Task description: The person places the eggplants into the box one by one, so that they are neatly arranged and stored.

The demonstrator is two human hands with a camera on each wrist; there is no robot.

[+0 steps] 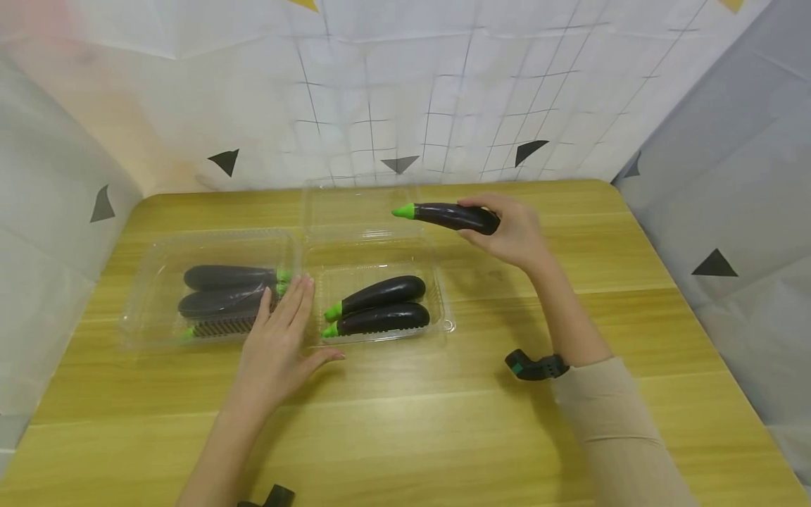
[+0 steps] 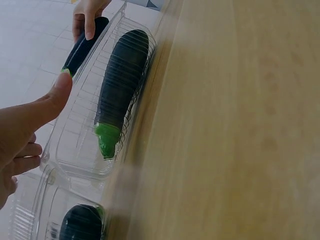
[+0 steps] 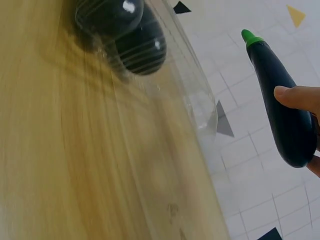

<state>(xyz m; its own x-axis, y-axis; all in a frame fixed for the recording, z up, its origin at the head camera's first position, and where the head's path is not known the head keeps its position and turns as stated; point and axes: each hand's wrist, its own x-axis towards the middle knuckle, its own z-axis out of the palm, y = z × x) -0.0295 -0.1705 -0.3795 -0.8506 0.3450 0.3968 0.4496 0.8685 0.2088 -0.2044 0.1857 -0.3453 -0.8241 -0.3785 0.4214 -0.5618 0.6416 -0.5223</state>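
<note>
My right hand (image 1: 510,229) grips a dark purple eggplant (image 1: 453,215) by its thick end, its green tip pointing left, raised above the table. In the right wrist view, the thumb lies along this eggplant (image 3: 280,107). Two more eggplants (image 1: 383,318) lie side by side in an open clear plastic box (image 1: 443,303), green ends to the left. My left hand (image 1: 281,338) rests with straight fingers where this box meets a second clear box (image 1: 142,310). That left box is covered and holds several eggplants (image 1: 222,301). In the left wrist view, the left thumb is beside the open box's rim (image 2: 75,107).
The open box's clear lid (image 1: 361,208) lies folded back behind it. Both boxes stand on a wooden table (image 1: 412,436), enclosed by white sheets (image 1: 393,84) at the back and sides. A black wrist device (image 1: 535,366) is on the right wrist.
</note>
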